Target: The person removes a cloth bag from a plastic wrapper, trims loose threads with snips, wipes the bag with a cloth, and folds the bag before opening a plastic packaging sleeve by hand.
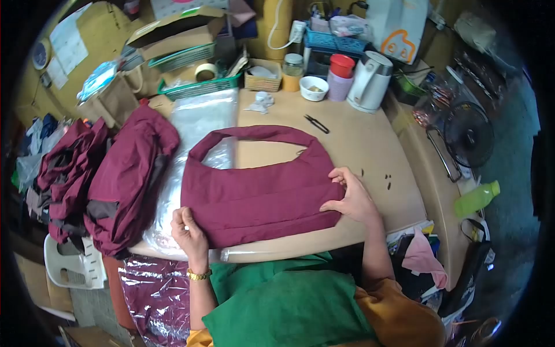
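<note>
A maroon fabric shoulder bag (260,199) lies flat on the table, its curved strap looping away from me. My left hand (191,232) is closed at the bag's lower left corner, fingers curled on its edge. At the right end, my right hand (354,198) grips the side edge, with the thumb below and the fingers above. A small metal piece shows where the strap meets the bag on the right. Black thread snips (316,124) rest beyond the bag, to the right.
Clear plastic sleeves (202,115) are stacked left of the bag. More maroon bags (130,179) are heaped at the table's left. Along the back stand a green basket (199,87), a white bowl (313,88) and a kettle (370,82). A green bottle (477,198) lies far right.
</note>
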Demonstrator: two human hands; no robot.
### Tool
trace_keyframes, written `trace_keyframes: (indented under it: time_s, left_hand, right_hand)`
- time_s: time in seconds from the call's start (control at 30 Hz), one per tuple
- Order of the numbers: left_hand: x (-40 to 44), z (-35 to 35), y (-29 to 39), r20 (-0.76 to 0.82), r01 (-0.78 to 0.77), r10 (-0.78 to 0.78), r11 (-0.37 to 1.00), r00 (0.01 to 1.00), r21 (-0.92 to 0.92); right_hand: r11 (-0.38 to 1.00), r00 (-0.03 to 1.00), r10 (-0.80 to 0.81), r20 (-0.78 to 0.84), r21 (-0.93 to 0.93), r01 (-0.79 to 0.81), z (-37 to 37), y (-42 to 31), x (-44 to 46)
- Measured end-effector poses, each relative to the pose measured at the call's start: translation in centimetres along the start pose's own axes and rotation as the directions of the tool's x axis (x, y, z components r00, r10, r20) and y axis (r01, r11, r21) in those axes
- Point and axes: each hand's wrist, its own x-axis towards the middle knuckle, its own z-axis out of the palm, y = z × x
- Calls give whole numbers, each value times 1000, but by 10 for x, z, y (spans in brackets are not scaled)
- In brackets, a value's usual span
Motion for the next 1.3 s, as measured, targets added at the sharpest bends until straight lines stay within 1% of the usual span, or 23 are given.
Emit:
trace_keyframes:
  time_s: [0.03, 0.07, 0.1, 0.17, 0.2, 0.23, 0.3, 0.33, 0.37, 0.43, 0.47, 0.5, 0.57, 0.7, 0.77, 0.9, 1.0, 1.07, 1.1, 1.17, 1.2, 1.27, 1.3]
  left_hand:
    - [-1, 2, -3, -5, 12, -12, 1000, 1000, -14]
    - [-2, 7, -3, -17, 1, -3, 997, 1000, -74]
    - [-3, 10, -5, -17, -7, 6, 996, 1000, -89]
    - [-4, 14, 2, -34, -29, 27, 997, 999, -77]
    - [-4, 16, 3, -27, -33, 31, 996, 999, -80]
    - [-4, 16, 2, -51, -28, 24, 995, 998, -95]
    - [-3, 14, 3, -81, -25, 17, 995, 997, -97]
    - [-3, 13, 2, -67, -23, 19, 998, 998, -67]
    - [-3, 11, 1, -52, -17, 15, 999, 999, -33]
    - [-4, 10, -3, -51, -16, 14, 999, 999, -33]
    - [-4, 10, -7, -40, 7, -10, 997, 999, -74]
    - [-3, 11, -9, -28, 27, -31, 992, 999, -120]
    - [-5, 14, -12, -42, 5, -9, 995, 999, -103]
    - [-5, 22, -27, 8, 47, -46, 996, 999, -75]
    - [-1, 23, -28, 49, 59, -57, 998, 997, -39]
    - [9, 25, -27, 51, 44, -44, 999, 998, 8]
    - [10, 30, -31, 27, 4, -5, 1000, 1000, 17]
    - [11, 29, -29, 67, 30, -43, 981, 997, 189]
    - [11, 29, -30, 65, 34, -48, 980, 997, 194]
    - [11, 30, -32, 91, 57, -82, 968, 992, 246]
    - [11, 28, -34, 92, 59, -84, 966, 992, 251]
    - [16, 23, -37, 192, 54, -87, 984, 978, 167]
    - [21, 19, -37, 191, 54, -86, 984, 978, 168]
  right_hand:
    - [959, 998, 39, -51, 284, -23, 13, 26, -9]
    - [838, 992, 84, -94, 545, -19, 14, 33, -13]
    - [840, 990, 96, -107, 542, -23, 15, 38, -17]
    - [605, 974, 215, 67, 774, -187, 23, 21, -16]
    - [876, 967, 142, -213, 481, -23, 31, 20, -11]
    - [875, 965, 145, -216, 484, -23, 33, 20, -8]
    - [918, 905, 206, -371, 393, -48, 35, 15, -2]
    - [996, 859, -16, -511, 71, 61, 33, 13, 1]
    - [995, 866, -11, -499, 83, 61, 34, 12, 5]
    - [991, 890, -1, -456, -122, -62, 33, 12, 10]
    - [998, 886, -17, -464, -65, -15, 33, 13, 11]
    - [998, 886, -21, -463, -62, -9, 33, 13, 14]
    - [995, 935, 93, -343, 54, -79, 31, 13, 14]
    - [993, 952, 112, -284, 75, -94, 44, 28, 19]
    - [989, 970, 151, -193, 26, -149, 40, 22, 24]
    - [992, 980, 126, -155, 15, -126, 40, 24, 36]
    - [988, 978, 156, -135, 36, -153, 41, 24, 42]
    - [986, 980, 165, -107, 6, -165, 47, 32, 44]
    - [986, 981, 164, -101, 7, -164, 48, 33, 43]
    - [992, 978, 127, -165, 44, -121, 50, 34, 41]
    - [991, 979, 129, -161, 47, -123, 52, 39, 40]
    - [989, 988, 110, -109, 111, -98, 55, 56, 43]
    - [989, 988, 109, -109, 112, -97, 49, 62, 44]
